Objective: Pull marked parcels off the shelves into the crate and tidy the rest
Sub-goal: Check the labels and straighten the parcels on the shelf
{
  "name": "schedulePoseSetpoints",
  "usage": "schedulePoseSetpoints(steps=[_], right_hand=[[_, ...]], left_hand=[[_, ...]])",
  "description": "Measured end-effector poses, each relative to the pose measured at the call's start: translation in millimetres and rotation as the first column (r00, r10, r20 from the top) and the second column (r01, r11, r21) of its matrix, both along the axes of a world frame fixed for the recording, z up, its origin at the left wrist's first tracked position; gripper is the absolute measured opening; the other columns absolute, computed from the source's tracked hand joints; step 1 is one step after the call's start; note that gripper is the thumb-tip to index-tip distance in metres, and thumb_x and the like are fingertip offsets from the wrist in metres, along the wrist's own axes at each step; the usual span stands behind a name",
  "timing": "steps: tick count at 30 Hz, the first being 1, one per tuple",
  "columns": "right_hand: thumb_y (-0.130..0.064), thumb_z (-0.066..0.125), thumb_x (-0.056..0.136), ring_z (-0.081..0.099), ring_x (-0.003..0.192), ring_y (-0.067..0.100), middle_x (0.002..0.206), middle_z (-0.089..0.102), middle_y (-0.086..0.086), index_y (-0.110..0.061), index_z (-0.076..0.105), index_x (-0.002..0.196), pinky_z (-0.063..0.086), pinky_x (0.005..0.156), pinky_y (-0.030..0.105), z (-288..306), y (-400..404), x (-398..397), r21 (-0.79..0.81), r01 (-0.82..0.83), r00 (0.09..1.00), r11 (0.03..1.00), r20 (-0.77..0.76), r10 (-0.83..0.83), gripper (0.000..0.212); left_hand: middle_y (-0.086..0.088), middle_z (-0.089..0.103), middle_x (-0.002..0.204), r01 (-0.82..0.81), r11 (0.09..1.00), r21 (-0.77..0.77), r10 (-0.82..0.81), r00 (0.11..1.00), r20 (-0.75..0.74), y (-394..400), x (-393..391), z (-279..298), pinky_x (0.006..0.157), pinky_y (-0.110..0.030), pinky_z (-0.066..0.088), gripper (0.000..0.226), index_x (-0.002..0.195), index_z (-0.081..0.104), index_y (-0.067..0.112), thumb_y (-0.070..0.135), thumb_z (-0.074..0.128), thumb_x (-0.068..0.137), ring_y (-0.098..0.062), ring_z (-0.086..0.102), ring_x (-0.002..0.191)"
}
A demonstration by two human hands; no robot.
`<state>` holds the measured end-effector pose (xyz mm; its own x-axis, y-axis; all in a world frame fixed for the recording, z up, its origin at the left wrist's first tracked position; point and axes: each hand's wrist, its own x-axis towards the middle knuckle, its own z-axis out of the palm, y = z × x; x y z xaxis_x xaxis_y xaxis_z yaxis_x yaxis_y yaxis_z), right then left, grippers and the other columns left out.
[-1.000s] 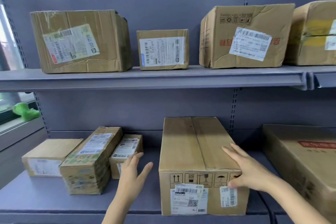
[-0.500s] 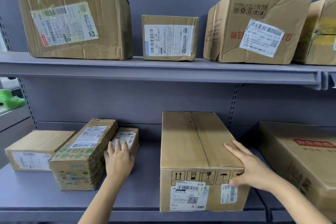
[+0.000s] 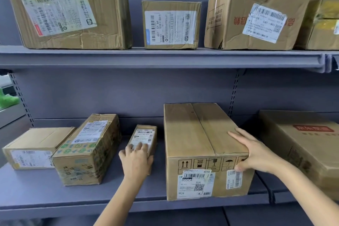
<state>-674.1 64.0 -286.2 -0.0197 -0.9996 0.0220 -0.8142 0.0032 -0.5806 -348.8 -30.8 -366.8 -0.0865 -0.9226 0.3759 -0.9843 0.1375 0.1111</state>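
From my head view, my left hand [image 3: 136,159] lies over the near end of the small parcel [image 3: 144,138] on the lower shelf [image 3: 33,194], fingers draped across its label and the thumb at its side, so I take it to be a light grasp for sliding the parcel straight. It sits between the taped green-printed box [image 3: 88,150] and the big carton [image 3: 205,152], touching neither. My right hand [image 3: 255,154] wraps the carton's front right corner, fingers flat on top and thumb on the face, probably to square it to the shelf edge, where its label faces out readably. The flat box [image 3: 34,145] at far left sits just beside the green-printed one. On the upper shelf [image 3: 165,57] four boxes stand with labels forward. I can't make out any marks, and no crate is in sight.
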Motion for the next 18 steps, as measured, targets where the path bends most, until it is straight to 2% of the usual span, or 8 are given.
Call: schedulePoseSetpoints(steps=[3,6,8,10,12,14,18], right_hand=[[-0.012,0.084,0.056,0.013,0.14,0.01,0.153,0.001,-0.019,-0.038,0.023,0.143,0.026,0.102,0.023,1.1,0.6,0.7,0.008,0.01,1.0,1.0,0.007,-0.01,0.11],[-0.011,0.084,0.057,0.012,0.141,0.011,0.154,0.002,-0.018,-0.037,0.023,0.144,0.025,0.103,0.024,2.3,2.2,2.4,0.015,0.017,1.0,1.0,0.011,-0.017,0.109],[-0.011,0.083,0.057,0.013,0.141,0.011,0.154,0.001,-0.017,-0.036,0.023,0.144,0.024,0.103,0.023,3.2,3.0,3.1,0.01,0.016,1.0,1.0,0.005,-0.016,0.109],[-0.012,0.084,0.058,0.012,0.141,0.012,0.155,0.0,-0.016,-0.036,0.022,0.145,0.022,0.103,0.021,3.5,4.1,3.4,0.008,0.009,1.0,1.0,-0.002,-0.009,0.109],[-0.015,0.084,0.058,0.011,0.142,0.012,0.155,-0.002,-0.016,-0.036,0.021,0.145,0.022,0.106,0.023,3.6,5.3,3.2,0.004,-0.004,1.0,1.0,-0.01,0.004,0.109],[-0.02,0.083,0.06,0.011,0.142,0.013,0.155,-0.003,-0.016,-0.035,0.019,0.146,0.023,0.109,0.026,4.1,6.9,2.4,-0.006,-0.011,1.0,1.0,-0.023,0.01,0.108],[-0.036,0.076,0.071,0.001,0.144,0.013,0.156,-0.002,-0.012,-0.029,0.012,0.148,0.016,0.114,0.035,-2.9,21.1,-2.7,-0.107,-0.009,0.992,0.994,-0.13,-0.005,0.101]], left_hand=[[-0.008,0.07,0.078,-0.02,1.0,-0.015,0.02,1.0,0.009,4.0,-8.3,-1.3,0.066,-0.043,0.041,0.042,0.074,0.069,0.012,0.034,0.089,0.044,-0.038,0.061,0.077],[-0.012,0.07,0.085,-0.04,0.999,0.003,0.04,0.999,0.022,3.7,-8.6,0.8,0.067,-0.045,0.04,0.045,0.082,0.071,0.011,0.04,0.087,0.052,-0.04,0.06,0.08],[-0.01,0.066,0.111,-0.064,0.997,0.051,0.063,0.998,0.024,7.9,-10.6,7.0,0.079,-0.046,0.038,0.049,0.107,0.065,0.015,0.047,0.073,0.071,-0.039,0.054,0.103],[-0.004,0.046,0.138,-0.083,0.995,0.046,0.08,0.995,0.064,7.0,-12.0,7.1,0.095,-0.045,0.032,0.055,0.131,0.045,0.023,0.049,0.058,0.084,-0.032,0.036,0.128],[-0.005,0.03,0.148,-0.079,0.993,0.089,0.071,0.994,0.085,9.6,-12.5,8.8,0.103,-0.045,0.029,0.058,0.138,0.033,0.026,0.043,0.054,0.087,-0.03,0.023,0.138],[-0.007,0.026,0.151,-0.074,0.992,0.105,0.07,0.997,0.041,17.0,-15.4,18.3,0.104,-0.046,0.031,0.054,0.14,0.031,0.024,0.035,0.051,0.091,-0.032,0.022,0.138],[-0.01,0.052,0.135,-0.034,0.999,0.035,0.037,0.996,-0.085,34.5,-23.4,51.8,0.094,-0.045,0.043,0.044,0.136,0.043,0.018,0.02,0.048,0.092,-0.034,0.045,0.121]])
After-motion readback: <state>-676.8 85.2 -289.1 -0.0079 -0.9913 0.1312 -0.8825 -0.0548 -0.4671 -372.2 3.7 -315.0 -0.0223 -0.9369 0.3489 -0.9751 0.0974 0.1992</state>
